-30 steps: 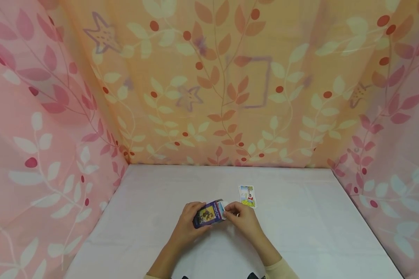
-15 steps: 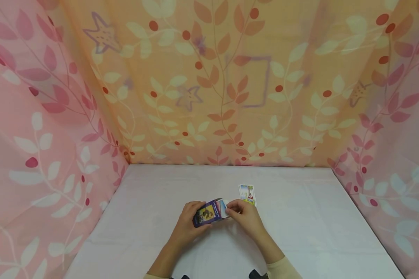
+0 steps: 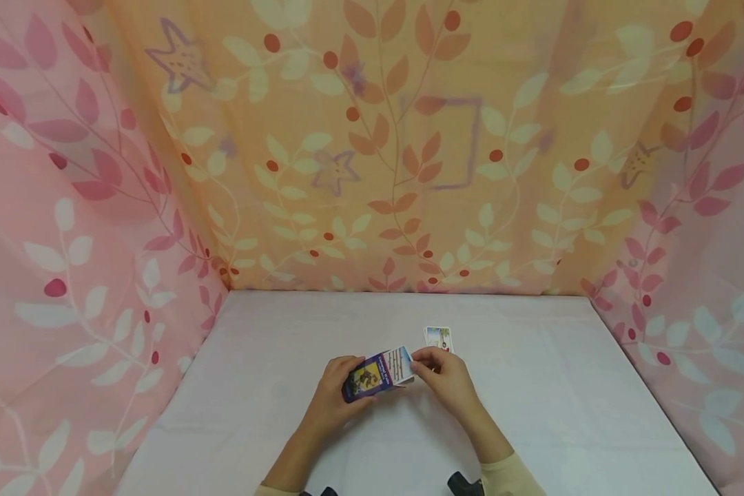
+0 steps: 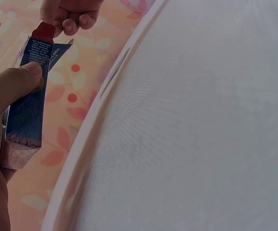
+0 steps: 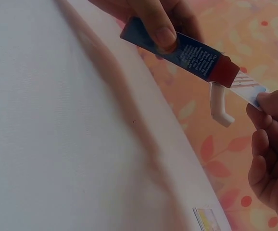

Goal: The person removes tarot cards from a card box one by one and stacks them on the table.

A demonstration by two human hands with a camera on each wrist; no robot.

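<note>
Box [image 3: 366,379], dark blue, is resting in the left hand [image 3: 337,387], whose curled fingers are gripping it above the bench [image 3: 254,344]. Right of the box, the right hand's [image 3: 449,381] fingers, nearly together, are pinching a printed sheet [image 3: 399,364] protruding from the box's end. Beyond the box, overlapping cards [image 3: 437,337] are lying on the bench.

The surface [image 3: 254,399] is viewed forward and down from the head, farthest off, the box [image 3: 364,380] at 6 o'clock. In the wrist views the box is faced closer, at 9 o'clock (left) and 1 o'clock (right). Left hand [image 3: 337,389] and right hand [image 3: 449,382] are shared by all 3 views.
</note>
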